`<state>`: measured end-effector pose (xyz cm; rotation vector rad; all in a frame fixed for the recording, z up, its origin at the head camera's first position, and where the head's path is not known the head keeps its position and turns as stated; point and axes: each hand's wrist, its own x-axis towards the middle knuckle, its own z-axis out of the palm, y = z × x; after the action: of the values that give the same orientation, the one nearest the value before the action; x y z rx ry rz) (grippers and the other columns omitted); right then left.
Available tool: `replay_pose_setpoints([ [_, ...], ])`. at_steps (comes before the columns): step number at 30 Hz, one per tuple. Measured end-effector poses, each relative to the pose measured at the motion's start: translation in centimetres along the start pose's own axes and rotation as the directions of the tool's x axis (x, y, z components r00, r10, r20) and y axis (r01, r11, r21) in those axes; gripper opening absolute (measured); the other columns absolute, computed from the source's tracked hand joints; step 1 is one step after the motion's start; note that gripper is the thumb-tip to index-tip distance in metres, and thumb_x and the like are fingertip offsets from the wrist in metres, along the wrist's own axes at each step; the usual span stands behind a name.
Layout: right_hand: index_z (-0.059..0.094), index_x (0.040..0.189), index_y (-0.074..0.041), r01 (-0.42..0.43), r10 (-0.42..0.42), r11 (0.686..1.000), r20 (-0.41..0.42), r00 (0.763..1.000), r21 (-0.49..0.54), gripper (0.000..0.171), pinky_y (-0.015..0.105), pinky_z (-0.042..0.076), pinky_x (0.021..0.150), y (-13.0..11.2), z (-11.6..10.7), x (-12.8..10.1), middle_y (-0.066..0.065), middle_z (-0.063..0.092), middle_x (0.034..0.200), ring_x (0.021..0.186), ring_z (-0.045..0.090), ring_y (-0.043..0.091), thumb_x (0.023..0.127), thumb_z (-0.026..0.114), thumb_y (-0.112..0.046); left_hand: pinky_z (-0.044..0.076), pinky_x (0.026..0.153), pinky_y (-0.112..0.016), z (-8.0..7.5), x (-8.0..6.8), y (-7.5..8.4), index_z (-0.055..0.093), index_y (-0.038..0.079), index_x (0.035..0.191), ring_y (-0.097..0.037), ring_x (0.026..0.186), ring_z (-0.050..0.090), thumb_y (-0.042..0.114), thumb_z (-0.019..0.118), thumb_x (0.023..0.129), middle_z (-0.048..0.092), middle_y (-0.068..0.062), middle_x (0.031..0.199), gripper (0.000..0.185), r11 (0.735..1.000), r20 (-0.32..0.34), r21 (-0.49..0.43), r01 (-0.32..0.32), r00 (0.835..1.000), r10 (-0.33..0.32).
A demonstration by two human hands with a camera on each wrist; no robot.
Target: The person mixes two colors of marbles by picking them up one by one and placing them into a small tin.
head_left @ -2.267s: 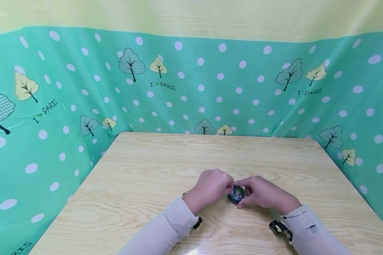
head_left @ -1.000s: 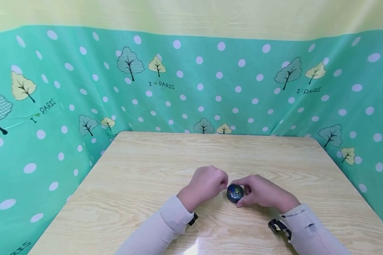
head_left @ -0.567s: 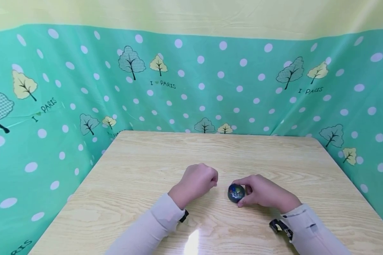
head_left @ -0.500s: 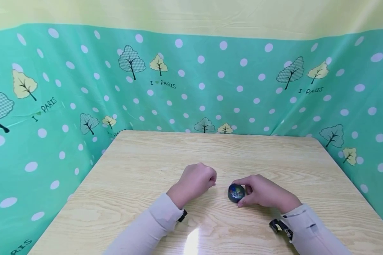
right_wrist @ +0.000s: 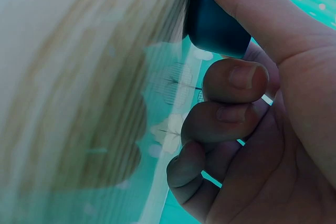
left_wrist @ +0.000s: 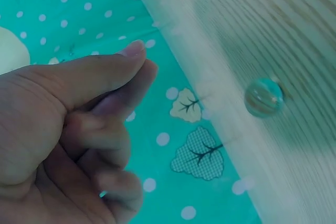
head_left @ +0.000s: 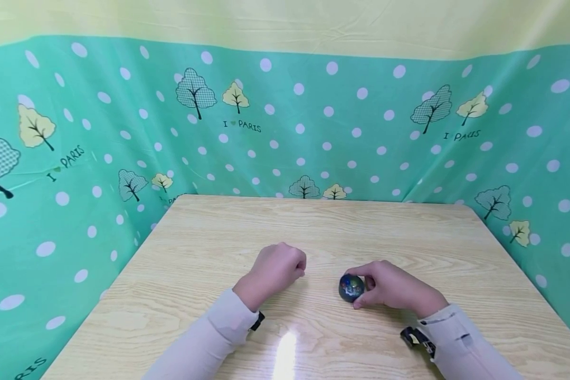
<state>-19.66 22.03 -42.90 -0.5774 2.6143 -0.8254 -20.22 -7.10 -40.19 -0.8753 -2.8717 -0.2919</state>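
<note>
Curled fingers and a thumb tip set against the index fingertip make up my left hand (head_left: 273, 269), over the middle of the table. Nothing shows in that pinch in the left wrist view. A clear glass marble (left_wrist: 264, 97) appears below and apart from those fingertips, against the tabletop; in the head view it is hidden. My right hand (head_left: 394, 285) grips a small dark blue round cup (head_left: 351, 288) between thumb and index finger. Glossy red, blue, green and clear spots show in its top, like marbles. Its smooth side (right_wrist: 218, 22) fills the grip in the right wrist view.
The light wood-grain table (head_left: 209, 227) reaches back to a green dotted curtain (head_left: 266, 148) printed with trees. This curtain also hangs along the left and right sides. Black straps (head_left: 418, 340) sit at both wrists, by the pale sleeves.
My left hand has drawn back from the cup and moved left, its fingers still curled. The right hand and the cup stay in place, and the cup's colourful top now shows uncovered.
</note>
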Motion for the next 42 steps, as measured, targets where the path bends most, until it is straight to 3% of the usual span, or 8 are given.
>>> replay_pose_setpoints([
  [8, 0.065, 0.140, -0.016, 0.018, -0.018, 1.000, 0.000, 1.000, 0.008, 0.077, 0.026, 0.043, 0.056, 0.3, 0.1, 0.0, -0.002, 0.060, 0.078, 0.069, 0.052, 0.014, 0.073, 0.093, -0.041, 0.053, 0.066, -0.024, 0.4, -0.9, -0.9, 0.075, 0.016, 0.086, -0.008, 0.075, 0.063, 0.018, 0.086, 0.084, 0.073, 0.006, 0.085, 0.011, 1.000, 0.048, -0.005, 0.001, 0.999, -0.001],
  [14, 0.065, 0.141, -0.014, 0.043, -0.043, 0.999, 0.007, 0.999, 0.011, 0.078, 0.026, 0.045, 0.056, 0.3, 0.4, 0.2, -0.003, 0.061, 0.078, 0.068, 0.053, 0.013, 0.073, 0.093, -0.041, 0.058, 0.077, -0.029, 0.6, -2.2, -1.5, 0.078, 0.011, 0.095, -0.016, 0.090, 0.070, 0.003, 0.080, 0.078, 0.076, -0.001, 0.096, 0.018, 0.998, 0.123, -0.033, 0.051, 0.991, -0.047],
  [18, 0.065, 0.141, -0.015, 0.023, -0.023, 1.000, 0.000, 1.000, 0.009, 0.078, 0.026, 0.045, 0.056, 0.2, 0.3, 0.1, -0.003, 0.061, 0.078, 0.068, 0.053, 0.014, 0.073, 0.093, -0.041, 0.055, 0.070, -0.028, 0.6, -2.6, -1.7, 0.077, 0.012, 0.090, -0.013, 0.082, 0.065, 0.002, 0.081, 0.074, 0.073, 0.001, 0.092, 0.019, 0.997, 0.156, -0.024, 0.077, 0.985, -0.073],
  [20, 0.065, 0.141, -0.014, 0.023, -0.023, 1.000, 0.001, 1.000, 0.007, 0.078, 0.026, 0.045, 0.056, 0.1, 0.2, 0.0, -0.003, 0.061, 0.078, 0.069, 0.053, 0.014, 0.073, 0.093, -0.040, 0.045, 0.058, -0.025, 0.6, -2.8, -1.7, 0.069, 0.014, 0.074, -0.010, 0.069, 0.053, 0.001, 0.079, 0.072, 0.061, 0.005, 0.077, 0.017, 0.995, 0.172, -0.024, 0.092, 0.981, -0.086],
  [22, 0.065, 0.141, -0.014, 0.030, -0.030, 1.000, 0.004, 1.000, 0.007, 0.078, 0.026, 0.045, 0.057, 0.1, 0.2, 0.0, -0.003, 0.061, 0.078, 0.069, 0.053, 0.014, 0.074, 0.093, -0.040, 0.031, 0.052, -0.024, 0.5, -3.0, -1.8, 0.051, 0.016, 0.061, -0.009, 0.061, 0.035, -0.001, 0.076, 0.070, 0.042, 0.007, 0.067, 0.032, 0.994, 0.181, -0.024, 0.110, 0.978, -0.104],
  [26, 0.065, 0.141, -0.013, 0.033, -0.033, 0.999, 0.006, 0.999, 0.006, 0.078, 0.026, 0.044, 0.057, 0.1, 0.2, 0.0, -0.004, 0.061, 0.079, 0.069, 0.052, 0.014, 0.074, 0.093, -0.040, 0.016, 0.051, -0.025, 0.4, -3.3, -1.8, 0.025, 0.020, 0.057, -0.011, 0.059, 0.017, -0.004, 0.070, 0.066, 0.018, 0.006, 0.066, 0.052, 0.988, 0.197, -0.029, 0.152, 0.970, -0.143],
  [34, 0.065, 0.141, -0.015, 0.028, -0.028, 1.000, 0.009, 1.000, 0.009, 0.076, 0.026, 0.045, 0.055, 0.0, 0.2, 0.0, -0.003, 0.061, 0.076, 0.064, 0.052, 0.012, 0.075, 0.092, -0.040, 0.028, 0.047, -0.025, -0.5, -3.7, -1.8, 0.048, 0.018, 0.054, -0.010, 0.054, 0.031, -0.001, 0.078, 0.069, 0.038, 0.007, 0.057, 0.039, 0.973, 0.236, -0.017, 0.231, 0.947, -0.220],
  [42, 0.065, 0.141, -0.016, 0.027, -0.027, 1.000, 0.006, 1.000, 0.004, 0.076, 0.026, 0.044, 0.055, 0.1, 0.1, 0.0, -0.003, 0.060, 0.077, 0.066, 0.052, 0.013, 0.075, 0.092, -0.041, 0.026, 0.047, -0.025, -0.4, -3.5, -1.8, 0.046, 0.018, 0.053, -0.010, 0.051, 0.029, -0.004, 0.076, 0.070, 0.034, 0.008, 0.053, 0.041, 0.975, 0.243, -0.029, 0.223, 0.947, -0.209],
])
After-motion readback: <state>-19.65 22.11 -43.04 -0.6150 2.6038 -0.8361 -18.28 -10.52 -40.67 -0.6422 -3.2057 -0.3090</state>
